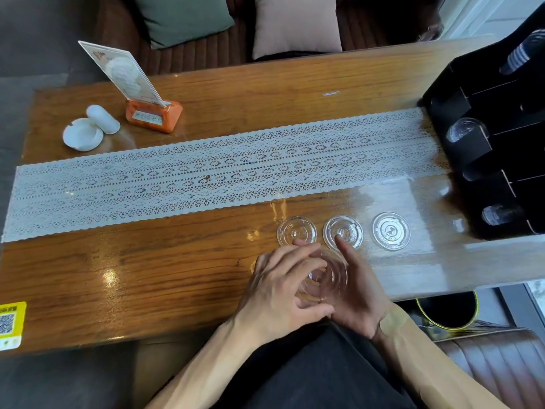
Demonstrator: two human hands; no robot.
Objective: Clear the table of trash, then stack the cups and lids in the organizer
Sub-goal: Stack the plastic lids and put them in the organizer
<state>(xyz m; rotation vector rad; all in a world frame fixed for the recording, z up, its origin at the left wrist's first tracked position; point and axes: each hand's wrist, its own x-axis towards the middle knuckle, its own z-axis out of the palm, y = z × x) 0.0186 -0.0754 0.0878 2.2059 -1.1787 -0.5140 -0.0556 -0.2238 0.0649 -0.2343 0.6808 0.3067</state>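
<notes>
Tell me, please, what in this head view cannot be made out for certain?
- Clear plastic stack: both hands' fingers cover it, so no count.
- Black organizer: cut off by the right edge.
- Menu card: print too small.
- QR sticker: cut off by the left edge.

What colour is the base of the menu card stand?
Orange base, clearest in the head view.
</notes>
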